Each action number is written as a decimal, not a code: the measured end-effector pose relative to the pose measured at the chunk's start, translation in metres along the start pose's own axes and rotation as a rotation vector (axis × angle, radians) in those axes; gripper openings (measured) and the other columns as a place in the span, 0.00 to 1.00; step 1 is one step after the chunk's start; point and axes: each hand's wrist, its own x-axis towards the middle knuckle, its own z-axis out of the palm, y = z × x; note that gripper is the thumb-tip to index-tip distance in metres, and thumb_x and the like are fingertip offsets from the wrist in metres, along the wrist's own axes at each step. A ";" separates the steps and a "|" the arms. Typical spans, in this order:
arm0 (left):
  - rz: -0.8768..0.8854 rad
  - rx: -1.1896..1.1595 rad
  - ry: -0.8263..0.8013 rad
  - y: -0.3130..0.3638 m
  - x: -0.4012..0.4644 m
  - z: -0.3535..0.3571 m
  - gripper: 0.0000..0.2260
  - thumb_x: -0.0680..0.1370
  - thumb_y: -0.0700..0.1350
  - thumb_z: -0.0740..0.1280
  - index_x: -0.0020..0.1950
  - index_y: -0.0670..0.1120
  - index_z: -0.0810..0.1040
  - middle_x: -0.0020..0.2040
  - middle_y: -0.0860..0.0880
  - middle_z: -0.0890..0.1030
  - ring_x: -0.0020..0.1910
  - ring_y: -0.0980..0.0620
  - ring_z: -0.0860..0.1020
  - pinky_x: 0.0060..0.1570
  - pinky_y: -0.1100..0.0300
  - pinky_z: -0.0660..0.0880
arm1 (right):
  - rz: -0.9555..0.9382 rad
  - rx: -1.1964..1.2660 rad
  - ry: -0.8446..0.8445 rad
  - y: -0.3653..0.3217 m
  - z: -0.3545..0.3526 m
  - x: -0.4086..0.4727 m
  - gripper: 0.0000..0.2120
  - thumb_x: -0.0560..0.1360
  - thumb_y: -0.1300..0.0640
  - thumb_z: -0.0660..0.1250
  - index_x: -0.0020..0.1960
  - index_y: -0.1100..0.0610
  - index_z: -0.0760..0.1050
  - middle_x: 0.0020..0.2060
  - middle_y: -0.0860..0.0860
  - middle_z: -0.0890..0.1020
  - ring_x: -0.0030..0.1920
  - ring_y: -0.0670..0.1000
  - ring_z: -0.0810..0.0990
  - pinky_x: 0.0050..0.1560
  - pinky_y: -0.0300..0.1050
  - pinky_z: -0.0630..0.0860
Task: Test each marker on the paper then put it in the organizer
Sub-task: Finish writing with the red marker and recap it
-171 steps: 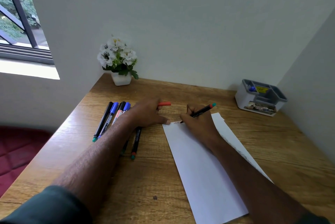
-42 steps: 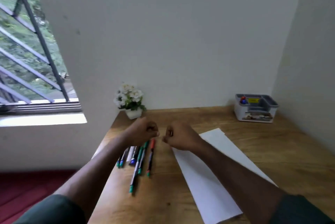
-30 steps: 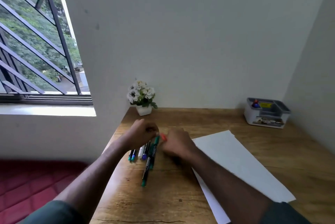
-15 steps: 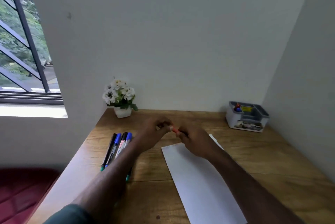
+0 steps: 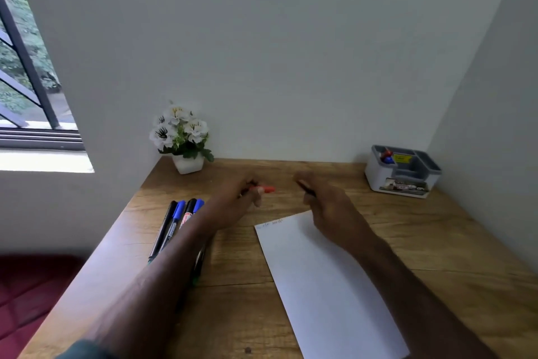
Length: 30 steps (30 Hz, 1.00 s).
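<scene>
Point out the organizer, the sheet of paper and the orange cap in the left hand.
organizer (image 5: 378,175): head view, on its white front wall.
sheet of paper (image 5: 326,280): head view, on its bare middle.
orange cap (image 5: 269,189): head view, on the end sticking out past the fingers.

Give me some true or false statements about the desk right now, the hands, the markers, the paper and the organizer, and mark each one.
1. The left hand pinches a small red marker cap. True.
2. The white sheet of paper is blank. False: faint marks sit near its top edge.
3. The grey and white desk organizer stands at the far right of the wooden desk. True.
4. The organizer holds nothing. False: red and blue tips show in one compartment.
5. The right hand lies open and flat on the paper. False: it grips a dark marker above the desk.
</scene>
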 end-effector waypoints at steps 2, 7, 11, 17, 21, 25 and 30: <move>-0.052 0.033 -0.072 0.001 0.000 0.003 0.07 0.83 0.46 0.60 0.53 0.54 0.77 0.39 0.54 0.81 0.40 0.57 0.78 0.41 0.62 0.72 | 0.067 0.155 0.134 -0.001 -0.005 0.002 0.16 0.79 0.68 0.61 0.56 0.50 0.79 0.43 0.49 0.82 0.37 0.45 0.81 0.39 0.41 0.77; -0.039 0.209 -0.176 0.013 0.000 0.008 0.08 0.83 0.45 0.59 0.49 0.52 0.77 0.42 0.51 0.78 0.39 0.59 0.72 0.38 0.66 0.67 | 0.396 0.863 0.027 -0.020 -0.012 0.002 0.17 0.79 0.72 0.55 0.51 0.59 0.81 0.42 0.55 0.85 0.38 0.54 0.84 0.38 0.50 0.82; -0.086 0.242 -0.183 0.012 0.000 0.009 0.11 0.83 0.50 0.58 0.43 0.50 0.73 0.38 0.54 0.74 0.37 0.56 0.71 0.37 0.59 0.66 | 0.331 0.651 0.091 -0.014 0.000 -0.002 0.07 0.78 0.70 0.64 0.46 0.60 0.76 0.32 0.50 0.82 0.30 0.49 0.78 0.31 0.44 0.73; -0.139 0.315 -0.252 0.009 0.002 0.008 0.16 0.81 0.59 0.58 0.45 0.47 0.74 0.40 0.51 0.76 0.39 0.54 0.73 0.38 0.57 0.68 | 0.371 0.592 -0.010 -0.013 0.016 -0.008 0.21 0.84 0.42 0.55 0.44 0.54 0.78 0.34 0.51 0.78 0.35 0.42 0.74 0.40 0.37 0.67; -0.159 0.488 -0.318 0.006 0.004 0.008 0.18 0.75 0.62 0.68 0.56 0.51 0.72 0.46 0.55 0.73 0.44 0.55 0.72 0.40 0.59 0.67 | 0.367 0.499 -0.045 -0.012 0.019 -0.010 0.08 0.79 0.55 0.65 0.42 0.53 0.78 0.38 0.47 0.82 0.39 0.42 0.77 0.43 0.40 0.71; -0.174 0.439 -0.298 0.003 0.005 0.008 0.20 0.71 0.64 0.70 0.52 0.53 0.70 0.46 0.54 0.74 0.43 0.56 0.72 0.40 0.58 0.68 | 0.309 0.435 -0.067 -0.014 0.015 -0.010 0.08 0.73 0.65 0.68 0.39 0.55 0.81 0.37 0.45 0.82 0.40 0.39 0.80 0.38 0.33 0.72; -0.218 0.433 -0.325 0.006 0.004 0.007 0.31 0.69 0.66 0.72 0.64 0.49 0.71 0.56 0.51 0.77 0.52 0.52 0.74 0.54 0.52 0.75 | 0.316 0.322 -0.084 -0.008 0.019 -0.004 0.04 0.67 0.55 0.70 0.34 0.51 0.77 0.33 0.47 0.80 0.34 0.45 0.78 0.35 0.48 0.75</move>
